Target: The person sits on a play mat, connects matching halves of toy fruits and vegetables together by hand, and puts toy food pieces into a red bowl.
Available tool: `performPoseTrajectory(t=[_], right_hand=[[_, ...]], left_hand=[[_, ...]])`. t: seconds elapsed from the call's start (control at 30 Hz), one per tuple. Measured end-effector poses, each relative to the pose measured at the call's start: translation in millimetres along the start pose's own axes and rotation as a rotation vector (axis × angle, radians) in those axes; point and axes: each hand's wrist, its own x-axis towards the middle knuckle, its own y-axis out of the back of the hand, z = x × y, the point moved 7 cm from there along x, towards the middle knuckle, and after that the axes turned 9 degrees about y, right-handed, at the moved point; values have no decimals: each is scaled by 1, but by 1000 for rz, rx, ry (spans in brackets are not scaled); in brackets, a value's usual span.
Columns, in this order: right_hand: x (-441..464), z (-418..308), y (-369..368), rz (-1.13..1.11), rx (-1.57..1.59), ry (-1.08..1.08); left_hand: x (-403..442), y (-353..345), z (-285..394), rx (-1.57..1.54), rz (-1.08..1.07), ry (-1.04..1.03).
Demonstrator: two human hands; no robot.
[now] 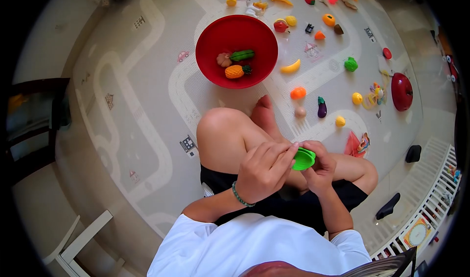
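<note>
A bright green, hollow toy piece (303,159), perhaps half of a toy vegetable, is held in front of my crossed legs with its cupped side facing up. My right hand (320,167) is wrapped round its right side. From the other side, my left hand (264,172), with a beaded bracelet at the wrist, closes its fingertips on the left rim. Beyond my knee stands a red bowl (208,64), holding a toy pineapple (234,72), a green toy cucumber (242,56) and a pale brown, pumpkin-shaped toy (223,59).
Toy food lies scattered on the play mat (152,81): a banana (291,66), an orange (298,92), an eggplant (321,107), a green pepper-like toy (350,64) and several more. At the right are a large red apple-shaped object (402,91) and a white fence (431,189).
</note>
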Motion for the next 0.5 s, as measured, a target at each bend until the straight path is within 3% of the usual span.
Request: performPoseTrajectory(t=[0.17, 0.33, 0.5], right_hand=[[19, 22, -21, 2, 17, -101], [25, 41, -24, 166, 145, -230], [16, 27, -19, 145, 143, -167]], left_hand=[[1, -1, -23, 94, -32, 44], [6, -5, -35, 51, -137, 143], [-2, -6, -28, 18, -206, 94]])
